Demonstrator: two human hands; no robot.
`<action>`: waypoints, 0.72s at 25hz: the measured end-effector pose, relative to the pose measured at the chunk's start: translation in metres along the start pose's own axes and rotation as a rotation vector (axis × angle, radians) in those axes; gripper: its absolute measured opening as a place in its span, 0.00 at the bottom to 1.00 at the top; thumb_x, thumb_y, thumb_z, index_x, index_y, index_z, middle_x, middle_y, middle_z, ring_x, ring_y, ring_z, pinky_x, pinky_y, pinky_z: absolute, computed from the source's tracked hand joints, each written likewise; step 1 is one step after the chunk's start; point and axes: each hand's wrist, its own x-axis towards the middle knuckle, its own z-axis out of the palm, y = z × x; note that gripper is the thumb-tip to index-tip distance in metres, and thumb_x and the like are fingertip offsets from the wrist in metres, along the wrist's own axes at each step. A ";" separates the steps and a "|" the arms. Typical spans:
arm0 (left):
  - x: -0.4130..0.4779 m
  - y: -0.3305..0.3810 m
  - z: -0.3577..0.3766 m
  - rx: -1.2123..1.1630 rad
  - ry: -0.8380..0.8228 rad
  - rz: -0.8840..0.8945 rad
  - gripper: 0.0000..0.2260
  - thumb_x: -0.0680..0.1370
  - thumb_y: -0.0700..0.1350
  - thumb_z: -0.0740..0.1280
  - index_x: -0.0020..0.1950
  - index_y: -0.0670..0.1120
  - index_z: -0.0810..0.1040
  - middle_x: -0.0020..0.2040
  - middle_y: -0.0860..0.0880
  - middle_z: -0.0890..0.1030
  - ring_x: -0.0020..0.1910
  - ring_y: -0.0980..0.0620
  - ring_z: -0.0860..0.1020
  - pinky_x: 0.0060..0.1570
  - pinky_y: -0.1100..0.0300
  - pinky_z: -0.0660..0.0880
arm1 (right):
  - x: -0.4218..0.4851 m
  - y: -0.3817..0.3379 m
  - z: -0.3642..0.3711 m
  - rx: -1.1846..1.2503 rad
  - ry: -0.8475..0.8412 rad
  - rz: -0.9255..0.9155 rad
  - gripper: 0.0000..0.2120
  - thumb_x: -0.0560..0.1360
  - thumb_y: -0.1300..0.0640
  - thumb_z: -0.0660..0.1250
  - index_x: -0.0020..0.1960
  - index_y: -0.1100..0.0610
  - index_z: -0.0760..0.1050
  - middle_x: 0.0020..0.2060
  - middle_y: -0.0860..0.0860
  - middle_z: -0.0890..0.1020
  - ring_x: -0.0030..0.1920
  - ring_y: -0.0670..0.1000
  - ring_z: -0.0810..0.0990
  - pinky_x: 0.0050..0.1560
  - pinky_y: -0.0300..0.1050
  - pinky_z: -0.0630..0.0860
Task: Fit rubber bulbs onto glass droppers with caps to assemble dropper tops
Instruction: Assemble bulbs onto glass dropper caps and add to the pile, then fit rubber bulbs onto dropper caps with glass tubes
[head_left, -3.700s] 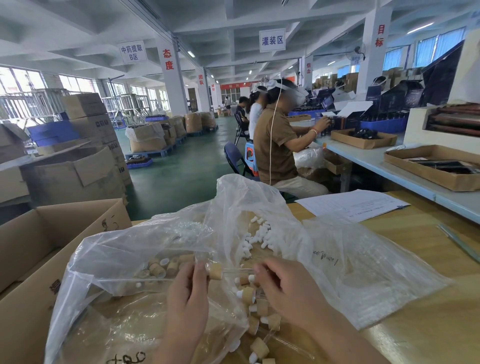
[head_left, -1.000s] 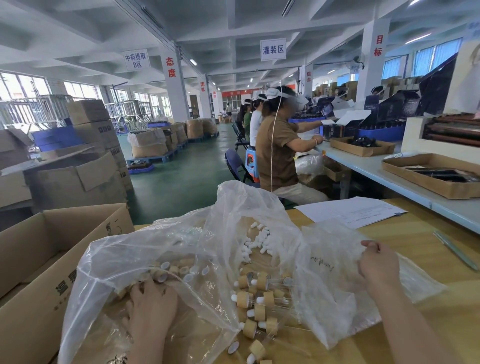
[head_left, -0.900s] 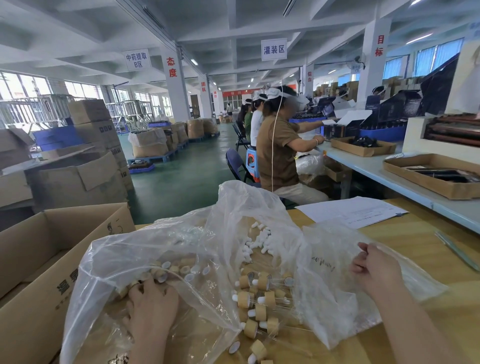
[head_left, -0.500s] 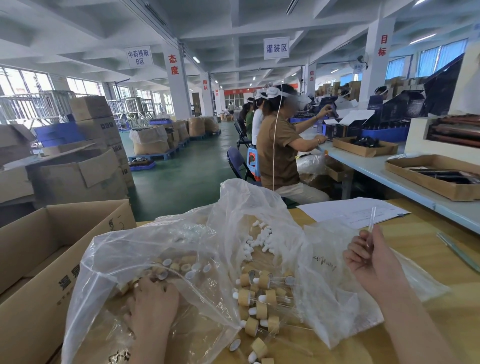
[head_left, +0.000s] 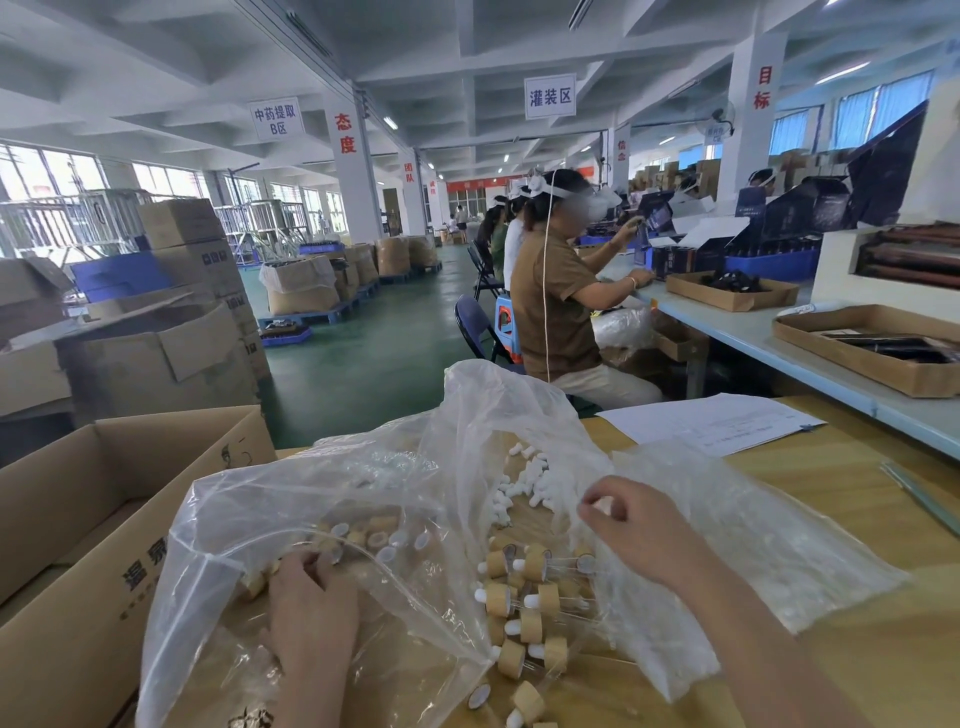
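White rubber bulbs (head_left: 525, 475) lie heaped on the wooden table (head_left: 862, 654), beside a pile of assembled dropper tops (head_left: 530, 597). The right hand (head_left: 641, 532), fingers curled, pinches a small white piece above them. The left hand (head_left: 311, 616) digs among loose caps (head_left: 379, 532) inside the clear plastic bag (head_left: 291, 499); I cannot tell whether it grips any.

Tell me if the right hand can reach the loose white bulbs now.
Probably yes. The right hand, fingers curled, is just beside the white bulbs, and the plastic bag does not seem to cover them.
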 end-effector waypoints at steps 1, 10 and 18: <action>-0.001 0.003 0.000 -0.055 0.016 0.015 0.05 0.80 0.43 0.58 0.46 0.47 0.71 0.45 0.47 0.75 0.46 0.42 0.73 0.52 0.48 0.69 | 0.005 -0.009 0.008 -0.093 -0.086 -0.017 0.04 0.78 0.49 0.63 0.48 0.46 0.76 0.33 0.44 0.74 0.27 0.41 0.71 0.28 0.34 0.66; -0.020 0.014 -0.001 -0.229 -0.082 0.146 0.16 0.79 0.39 0.55 0.31 0.41 0.64 0.27 0.44 0.69 0.27 0.50 0.64 0.29 0.55 0.60 | 0.062 -0.048 0.077 -0.405 -0.189 0.069 0.10 0.78 0.51 0.61 0.54 0.56 0.74 0.49 0.53 0.79 0.48 0.53 0.77 0.40 0.43 0.68; -0.021 0.017 0.006 -0.185 -0.127 0.140 0.15 0.79 0.43 0.59 0.32 0.45 0.67 0.24 0.49 0.69 0.25 0.51 0.67 0.28 0.56 0.64 | 0.077 -0.043 0.092 -0.367 -0.132 0.049 0.09 0.78 0.52 0.60 0.47 0.55 0.76 0.42 0.51 0.79 0.45 0.53 0.78 0.41 0.43 0.71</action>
